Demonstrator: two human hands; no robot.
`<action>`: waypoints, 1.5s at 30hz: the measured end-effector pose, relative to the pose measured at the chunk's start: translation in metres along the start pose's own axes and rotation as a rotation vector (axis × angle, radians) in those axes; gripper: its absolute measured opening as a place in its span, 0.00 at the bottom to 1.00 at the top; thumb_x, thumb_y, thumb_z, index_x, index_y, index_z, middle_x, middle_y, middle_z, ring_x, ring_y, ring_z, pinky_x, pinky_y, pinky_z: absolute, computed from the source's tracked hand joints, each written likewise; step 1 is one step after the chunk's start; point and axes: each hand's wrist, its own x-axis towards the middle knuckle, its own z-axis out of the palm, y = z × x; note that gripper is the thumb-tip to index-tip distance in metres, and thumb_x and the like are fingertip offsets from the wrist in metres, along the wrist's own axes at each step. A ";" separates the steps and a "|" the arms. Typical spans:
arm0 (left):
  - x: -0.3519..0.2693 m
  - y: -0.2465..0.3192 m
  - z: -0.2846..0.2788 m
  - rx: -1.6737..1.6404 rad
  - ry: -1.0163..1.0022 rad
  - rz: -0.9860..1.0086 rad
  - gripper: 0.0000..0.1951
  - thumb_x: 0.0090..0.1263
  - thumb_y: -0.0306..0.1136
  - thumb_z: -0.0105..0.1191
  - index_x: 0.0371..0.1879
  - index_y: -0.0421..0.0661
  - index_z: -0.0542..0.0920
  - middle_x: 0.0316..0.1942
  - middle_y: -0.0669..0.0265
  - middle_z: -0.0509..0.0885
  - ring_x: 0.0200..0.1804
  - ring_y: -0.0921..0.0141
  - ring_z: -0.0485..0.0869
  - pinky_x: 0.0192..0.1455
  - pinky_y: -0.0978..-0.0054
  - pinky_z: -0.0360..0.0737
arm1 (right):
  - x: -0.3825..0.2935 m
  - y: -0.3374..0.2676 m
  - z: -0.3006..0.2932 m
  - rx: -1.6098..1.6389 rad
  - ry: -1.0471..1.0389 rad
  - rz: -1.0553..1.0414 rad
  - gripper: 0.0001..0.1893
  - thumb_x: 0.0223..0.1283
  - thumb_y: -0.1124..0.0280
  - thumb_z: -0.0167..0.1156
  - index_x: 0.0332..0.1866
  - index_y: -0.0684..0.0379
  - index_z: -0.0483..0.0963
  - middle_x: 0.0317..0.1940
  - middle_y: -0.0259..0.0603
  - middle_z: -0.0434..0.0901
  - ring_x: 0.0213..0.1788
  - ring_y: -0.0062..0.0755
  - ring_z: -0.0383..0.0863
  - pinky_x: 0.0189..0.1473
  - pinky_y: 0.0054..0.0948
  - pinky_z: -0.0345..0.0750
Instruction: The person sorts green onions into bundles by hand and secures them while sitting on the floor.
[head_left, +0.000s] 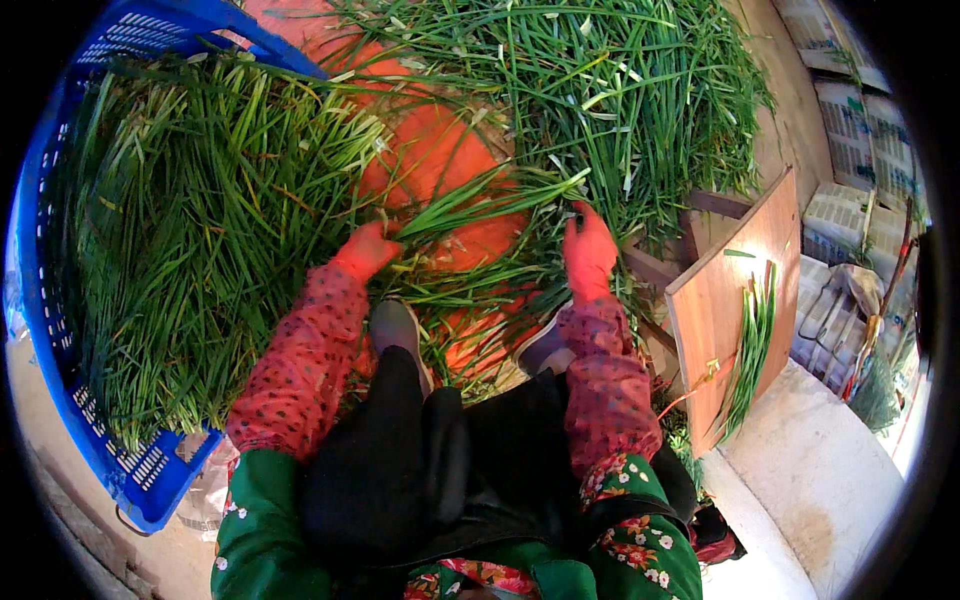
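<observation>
A small bunch of long green leaves (480, 201), apparently garlic chives, stretches between my hands. My left hand (367, 250), in a reddish glove, grips its leafy left end. My right hand (590, 251), gloved alike, is just below the pale stalk ends at the bunch's right; whether its fingers grip anything is hidden. A small dark object (579, 222) shows at those fingers, too small to name. Beneath the bunch lies orange sheeting (439, 154) strewn with loose leaves. A large heap of the same greens (637, 97) rises beyond my right hand.
Left of me, a blue perforated plastic crate (56, 360) holds many layered chives (187, 247). At right stands a tilted wooden board (705, 315) with a few chives (754, 345) on it. Wrapped, printed packages (847, 210) line the far right. My shoes (396, 330) rest by the sheeting.
</observation>
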 end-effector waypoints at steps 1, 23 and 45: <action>-0.001 0.006 -0.002 -0.070 -0.063 0.005 0.25 0.52 0.31 0.58 0.52 0.37 0.76 0.42 0.55 0.82 0.44 0.62 0.81 0.48 0.70 0.75 | -0.007 -0.001 -0.005 0.044 0.030 0.019 0.16 0.54 0.65 0.58 0.49 0.55 0.76 0.42 0.43 0.81 0.42 0.47 0.80 0.43 0.41 0.76; -0.004 0.179 -0.003 -0.421 -0.080 0.279 0.19 0.63 0.38 0.56 0.48 0.39 0.78 0.43 0.64 0.82 0.46 0.74 0.78 0.50 0.77 0.73 | -0.119 -0.110 0.007 0.612 -0.262 0.374 0.18 0.57 0.56 0.60 0.39 0.63 0.74 0.22 0.48 0.77 0.23 0.46 0.77 0.30 0.37 0.72; -0.076 0.126 -0.028 -0.269 -0.034 0.035 0.15 0.64 0.42 0.56 0.42 0.45 0.83 0.27 0.70 0.80 0.24 0.78 0.71 0.28 0.80 0.68 | -0.034 -0.058 -0.019 0.338 -0.284 0.268 0.13 0.62 0.59 0.54 0.42 0.57 0.77 0.24 0.42 0.78 0.26 0.36 0.78 0.30 0.33 0.73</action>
